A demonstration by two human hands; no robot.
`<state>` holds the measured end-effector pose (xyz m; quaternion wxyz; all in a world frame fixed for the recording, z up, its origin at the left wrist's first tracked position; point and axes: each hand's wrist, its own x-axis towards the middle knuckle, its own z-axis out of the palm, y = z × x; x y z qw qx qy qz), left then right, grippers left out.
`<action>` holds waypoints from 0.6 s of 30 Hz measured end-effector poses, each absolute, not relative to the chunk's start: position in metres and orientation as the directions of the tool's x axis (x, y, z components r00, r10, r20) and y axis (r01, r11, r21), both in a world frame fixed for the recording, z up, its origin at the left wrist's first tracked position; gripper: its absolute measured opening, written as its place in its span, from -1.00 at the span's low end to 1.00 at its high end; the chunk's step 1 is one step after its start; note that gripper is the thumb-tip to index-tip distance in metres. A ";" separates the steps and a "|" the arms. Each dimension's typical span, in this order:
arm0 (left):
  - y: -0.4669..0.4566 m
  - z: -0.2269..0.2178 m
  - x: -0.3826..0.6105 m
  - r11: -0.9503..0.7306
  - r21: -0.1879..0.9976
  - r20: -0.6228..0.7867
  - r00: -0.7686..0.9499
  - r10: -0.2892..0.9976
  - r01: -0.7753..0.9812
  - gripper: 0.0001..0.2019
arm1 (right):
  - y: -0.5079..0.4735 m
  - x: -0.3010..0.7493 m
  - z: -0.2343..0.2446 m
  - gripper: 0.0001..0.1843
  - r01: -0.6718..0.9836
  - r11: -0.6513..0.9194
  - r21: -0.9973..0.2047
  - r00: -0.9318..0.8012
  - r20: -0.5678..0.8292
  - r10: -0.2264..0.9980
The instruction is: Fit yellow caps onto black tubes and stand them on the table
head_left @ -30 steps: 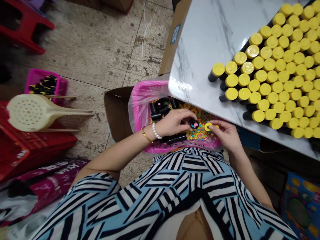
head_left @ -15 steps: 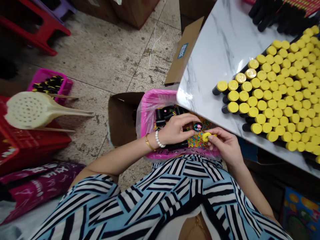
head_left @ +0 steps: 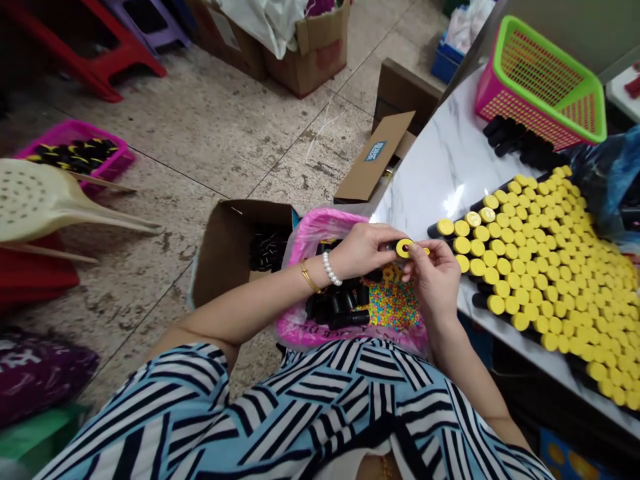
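Yellow plastic cap (head_left: 405,248) pinched by the right hand (head_left: 434,277)
Seemingly light and stiff, held at the rim; black tube (head_left: 391,245) clasped in the closed left hand (head_left: 364,250).

Man, that worn speckled tile floor (head_left: 200,133) is stretching way out, with a red plastic stool (head_left: 85,47) and a purple one (head_left: 147,23) sitting near cardboard boxes (head_left: 305,67). A marble-top table (head_left: 440,160) is running along the right.
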<state>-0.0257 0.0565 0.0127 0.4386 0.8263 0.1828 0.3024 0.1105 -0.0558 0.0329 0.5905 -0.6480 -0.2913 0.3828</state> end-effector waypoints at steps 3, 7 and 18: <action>0.056 0.011 -0.027 -0.541 0.841 0.347 0.751 0.562 0.016 -0.70 | -0.054 0.108 0.035 -0.72 -0.086 -0.126 -0.988 0.551 -0.152 0.821; 0.055 0.007 -0.027 -0.534 0.844 0.343 0.727 0.595 0.040 -0.71 | -0.053 0.107 0.035 -0.69 -0.114 -0.128 -0.985 0.548 -0.170 0.819; 0.053 0.034 -0.020 -0.167 0.980 0.014 0.788 0.615 0.112 -0.71 | -0.052 0.112 0.037 -0.65 -0.062 -0.240 -0.969 0.487 -0.240 0.840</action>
